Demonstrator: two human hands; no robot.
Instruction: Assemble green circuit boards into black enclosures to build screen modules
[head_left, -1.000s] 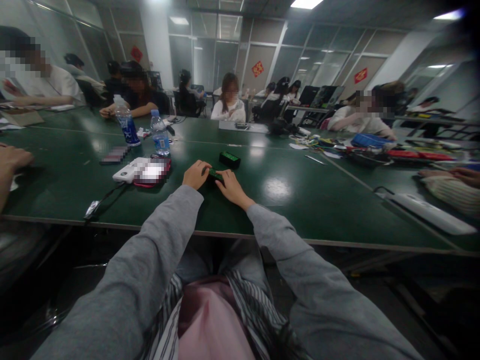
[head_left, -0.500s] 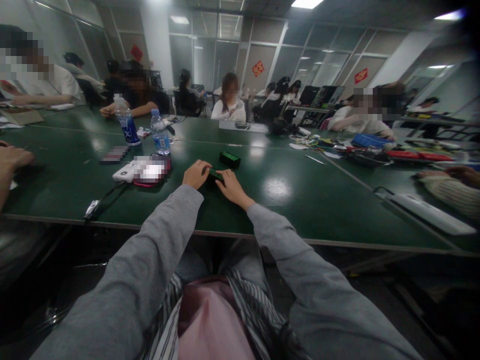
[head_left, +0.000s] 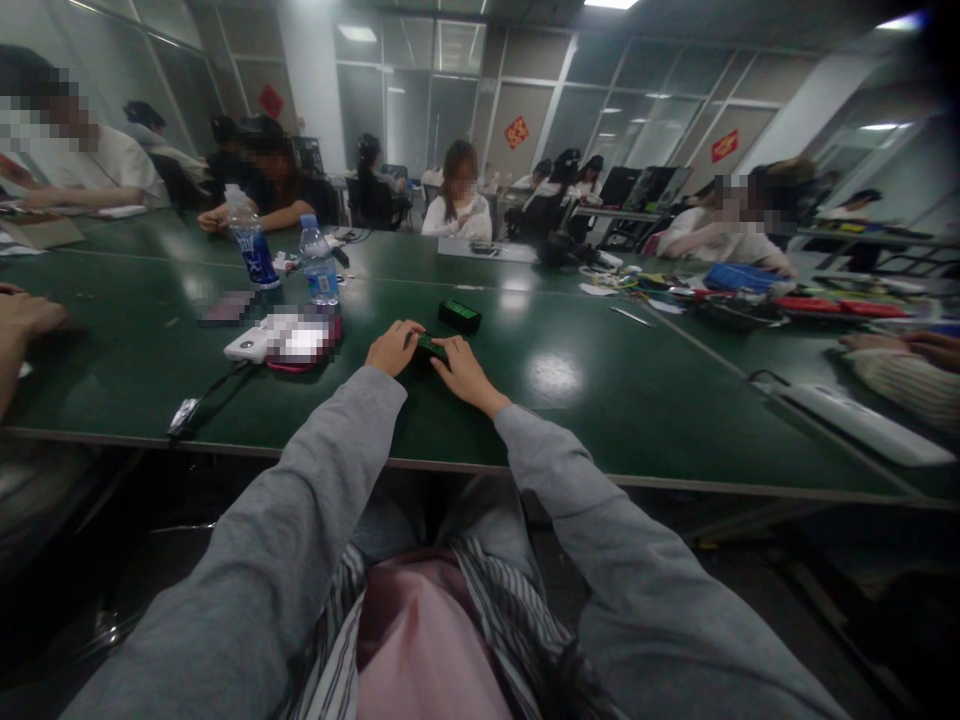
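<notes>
My left hand [head_left: 391, 349] and my right hand [head_left: 463, 371] rest on the dark green table [head_left: 585, 390], both pinching a small green block [head_left: 430, 346] held between them. The left fingers curl over its left end, the right fingers close on its right end. A second small green block [head_left: 460, 315] lies on the table just beyond, apart from both hands. Grey sleeves cover both my forearms.
Left of my hands lie a white power bank [head_left: 248, 346], a pink-cased phone [head_left: 300, 345] and a cable [head_left: 196, 403]. Two water bottles [head_left: 249, 243] [head_left: 319, 263] stand further back. A white power strip [head_left: 862, 424] lies at right. Other people sit around the table.
</notes>
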